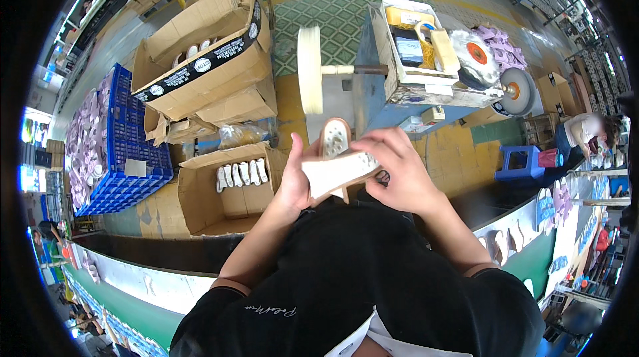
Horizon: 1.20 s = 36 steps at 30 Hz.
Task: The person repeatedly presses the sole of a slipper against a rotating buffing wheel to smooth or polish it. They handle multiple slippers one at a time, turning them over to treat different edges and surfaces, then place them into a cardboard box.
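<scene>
Two shoe soles with pale faces and tan edges are between my hands, in front of my chest. One shoe sole [336, 136] points upward, away from me, with light spots on its face. The other shoe sole [333, 174] lies across it, its smooth white part toward my left. My left hand [293, 180] supports them from the left, thumb raised and the other fingers hidden behind. From the right, my right hand [403, 169] curls its fingers over the end of the crossing sole. A small dark piece shows under the right fingers; I cannot make it out.
Ahead stands a machine with a pale buffing wheel [309, 71] on a shaft and a fluffy white wheel [474, 57]. An open carton [200, 200] with several white soles is at left, beside a blue crate [136, 157] and a larger carton [193, 81]. Behind me runs a conveyor [166, 290].
</scene>
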### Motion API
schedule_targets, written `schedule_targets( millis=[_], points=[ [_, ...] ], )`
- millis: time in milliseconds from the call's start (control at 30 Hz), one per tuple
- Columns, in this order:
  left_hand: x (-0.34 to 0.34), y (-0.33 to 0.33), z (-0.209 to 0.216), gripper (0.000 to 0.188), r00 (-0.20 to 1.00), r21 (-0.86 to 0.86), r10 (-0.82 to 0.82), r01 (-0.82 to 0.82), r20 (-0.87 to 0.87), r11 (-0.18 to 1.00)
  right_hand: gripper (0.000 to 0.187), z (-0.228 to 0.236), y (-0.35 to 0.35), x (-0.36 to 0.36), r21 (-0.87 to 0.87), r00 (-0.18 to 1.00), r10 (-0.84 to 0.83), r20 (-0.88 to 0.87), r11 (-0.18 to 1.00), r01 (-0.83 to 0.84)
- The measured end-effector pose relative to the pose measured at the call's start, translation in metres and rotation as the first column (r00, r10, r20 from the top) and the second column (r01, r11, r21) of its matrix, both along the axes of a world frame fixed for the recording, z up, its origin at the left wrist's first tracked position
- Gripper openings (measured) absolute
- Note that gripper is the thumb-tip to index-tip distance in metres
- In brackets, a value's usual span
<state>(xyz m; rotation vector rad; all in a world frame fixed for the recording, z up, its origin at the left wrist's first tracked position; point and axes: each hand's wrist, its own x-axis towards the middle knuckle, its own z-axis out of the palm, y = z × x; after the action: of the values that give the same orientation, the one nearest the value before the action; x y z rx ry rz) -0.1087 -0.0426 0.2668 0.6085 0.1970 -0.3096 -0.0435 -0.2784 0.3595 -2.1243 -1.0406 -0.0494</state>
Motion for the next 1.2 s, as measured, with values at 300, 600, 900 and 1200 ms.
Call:
schedule_targets(
  millis=[300,600,900,1200],
  points=[
    [-0.01,-0.04,-0.019,0.102,0.964,0.224,0.184,-0.226,0.194,0.948,0.08,-0.032,0.027,-0.037,-0.106,0.85,-0.333,-0.409,0.942,0.318],
    [-0.016,-0.037,-0.02,0.045,0.942,0.273,0.332,-0.329,0.036,0.904,0.075,-0.038,0.028,-0.027,-0.098,0.959,-0.177,-0.222,0.983,0.158],
    [-0.017,-0.01,-0.048,0.038,0.964,0.208,0.181,-0.14,-0.194,0.968,0.012,-0.045,-0.048,0.216,-0.075,0.68,-0.706,0.2,0.68,0.729],
    [-0.023,-0.016,-0.018,0.049,0.953,0.351,0.205,-0.118,-0.223,0.929,0.017,-0.059,-0.071,0.303,-0.545,0.71,-0.597,0.373,0.477,0.689]
  ],
)
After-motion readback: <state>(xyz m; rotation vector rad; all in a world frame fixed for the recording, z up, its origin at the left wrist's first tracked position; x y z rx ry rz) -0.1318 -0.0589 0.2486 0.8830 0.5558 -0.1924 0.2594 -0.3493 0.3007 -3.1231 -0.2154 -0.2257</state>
